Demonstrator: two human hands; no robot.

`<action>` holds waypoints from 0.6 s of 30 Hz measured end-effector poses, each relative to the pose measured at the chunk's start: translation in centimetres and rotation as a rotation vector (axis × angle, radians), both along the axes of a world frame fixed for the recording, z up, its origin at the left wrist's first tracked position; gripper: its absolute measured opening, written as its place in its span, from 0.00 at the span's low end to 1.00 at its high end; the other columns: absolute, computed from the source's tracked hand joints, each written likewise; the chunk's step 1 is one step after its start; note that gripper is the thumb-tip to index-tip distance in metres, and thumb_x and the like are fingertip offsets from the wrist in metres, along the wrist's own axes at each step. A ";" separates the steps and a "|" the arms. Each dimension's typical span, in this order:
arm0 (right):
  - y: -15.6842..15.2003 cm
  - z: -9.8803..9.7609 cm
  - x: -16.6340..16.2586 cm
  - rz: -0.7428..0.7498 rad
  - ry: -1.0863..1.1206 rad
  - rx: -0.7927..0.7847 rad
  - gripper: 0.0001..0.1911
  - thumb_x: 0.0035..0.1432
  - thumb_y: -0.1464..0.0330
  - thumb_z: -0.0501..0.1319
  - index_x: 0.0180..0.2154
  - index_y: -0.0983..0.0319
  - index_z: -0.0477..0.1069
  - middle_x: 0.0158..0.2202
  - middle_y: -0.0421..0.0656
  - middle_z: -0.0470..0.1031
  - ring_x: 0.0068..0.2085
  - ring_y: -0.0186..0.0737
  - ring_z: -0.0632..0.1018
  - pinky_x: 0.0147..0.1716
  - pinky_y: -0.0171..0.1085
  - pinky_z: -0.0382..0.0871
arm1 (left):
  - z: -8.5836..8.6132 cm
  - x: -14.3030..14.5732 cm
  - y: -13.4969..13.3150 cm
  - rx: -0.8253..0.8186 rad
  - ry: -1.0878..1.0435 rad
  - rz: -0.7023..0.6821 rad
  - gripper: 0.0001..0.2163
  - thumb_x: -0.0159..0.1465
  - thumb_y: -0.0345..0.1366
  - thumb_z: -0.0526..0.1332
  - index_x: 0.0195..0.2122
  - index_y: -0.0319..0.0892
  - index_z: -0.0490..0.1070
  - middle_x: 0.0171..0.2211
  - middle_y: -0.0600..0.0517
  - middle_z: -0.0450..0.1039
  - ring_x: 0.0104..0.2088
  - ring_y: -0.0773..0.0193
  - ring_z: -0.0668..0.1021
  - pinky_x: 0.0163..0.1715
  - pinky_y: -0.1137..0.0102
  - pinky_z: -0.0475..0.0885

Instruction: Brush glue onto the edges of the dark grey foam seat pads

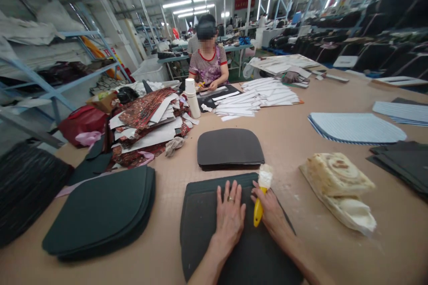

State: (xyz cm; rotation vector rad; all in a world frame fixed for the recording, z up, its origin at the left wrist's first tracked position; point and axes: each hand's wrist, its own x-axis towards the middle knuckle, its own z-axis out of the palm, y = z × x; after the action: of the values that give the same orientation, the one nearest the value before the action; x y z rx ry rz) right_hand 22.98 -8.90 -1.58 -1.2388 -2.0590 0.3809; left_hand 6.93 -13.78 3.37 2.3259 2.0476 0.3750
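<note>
My left hand (230,211) lies flat with its fingers spread on a dark grey panel (200,231), a ring on one finger. Under that panel's far edge shows a dark green piece (220,181). In my right hand (267,202) is a brush with a yellow handle (258,213) and white-coated bristles (265,176) pointing away from me. The fingers of this hand also rest near the panel's far right edge. Just beyond lies a stack of dark grey panels (230,147) with rounded corners.
Dark green panels (100,213) are stacked at left. A glue-smeared block (337,173) sits at right, near striped light-blue panels (356,127). Farther off are patterned scraps (143,120), a white bottle (191,100), white strips (257,95) and a seated co-worker (209,64).
</note>
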 end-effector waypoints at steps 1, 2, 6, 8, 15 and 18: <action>-0.1 -0.5 -0.4 0.006 -0.013 0.015 0.19 0.66 0.62 0.44 0.43 0.61 0.71 0.52 0.54 0.69 0.52 0.49 0.70 0.46 0.48 0.70 | 0.0 0.4 0.2 -0.014 -0.008 -0.007 0.23 0.67 0.42 0.46 0.62 0.41 0.53 0.63 0.48 0.54 0.63 0.55 0.56 0.61 0.50 0.57; -0.2 -1.0 -0.6 0.004 -0.033 0.036 0.19 0.66 0.62 0.44 0.42 0.62 0.71 0.52 0.54 0.69 0.52 0.50 0.70 0.47 0.50 0.70 | -0.1 0.6 0.4 -0.028 -0.013 0.008 0.24 0.67 0.44 0.46 0.61 0.41 0.54 0.62 0.47 0.56 0.63 0.55 0.58 0.61 0.51 0.57; 0.1 -2.2 -0.2 0.008 -0.111 0.104 0.19 0.65 0.61 0.45 0.39 0.64 0.70 0.52 0.56 0.68 0.50 0.52 0.71 0.47 0.51 0.69 | -1.0 -2.0 -0.8 -0.028 0.021 0.178 0.24 0.66 0.45 0.47 0.61 0.39 0.56 0.62 0.46 0.57 0.62 0.56 0.59 0.61 0.52 0.56; 0.2 -2.4 0.2 0.026 -0.119 0.110 0.19 0.65 0.60 0.45 0.39 0.63 0.70 0.52 0.56 0.68 0.50 0.51 0.71 0.47 0.51 0.68 | -1.4 -5.1 -2.6 -0.001 0.057 0.323 0.23 0.66 0.42 0.48 0.60 0.40 0.56 0.61 0.45 0.58 0.62 0.56 0.59 0.61 0.51 0.56; 0.9 -5.1 1.3 0.066 -0.117 0.199 0.22 0.62 0.56 0.44 0.37 0.62 0.71 0.50 0.58 0.71 0.44 0.56 0.74 0.42 0.54 0.70 | 3.1 -18.1 -11.2 0.165 0.166 0.865 0.21 0.66 0.36 0.47 0.59 0.34 0.59 0.60 0.35 0.59 0.60 0.44 0.61 0.53 0.44 0.60; 1.6 -6.0 1.4 0.035 -0.040 0.156 0.23 0.59 0.52 0.46 0.35 0.61 0.71 0.48 0.57 0.73 0.42 0.57 0.75 0.39 0.53 0.71 | 5.5 -22.2 -12.7 0.137 0.043 0.883 0.23 0.61 0.33 0.55 0.58 0.37 0.59 0.60 0.37 0.56 0.58 0.43 0.61 0.51 0.46 0.62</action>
State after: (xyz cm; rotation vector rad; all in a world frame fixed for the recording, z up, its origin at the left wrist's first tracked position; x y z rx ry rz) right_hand 24.42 -7.35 -7.57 -1.1265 -2.1036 0.2083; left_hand -15.23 -26.51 8.83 1.3321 3.0397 0.4745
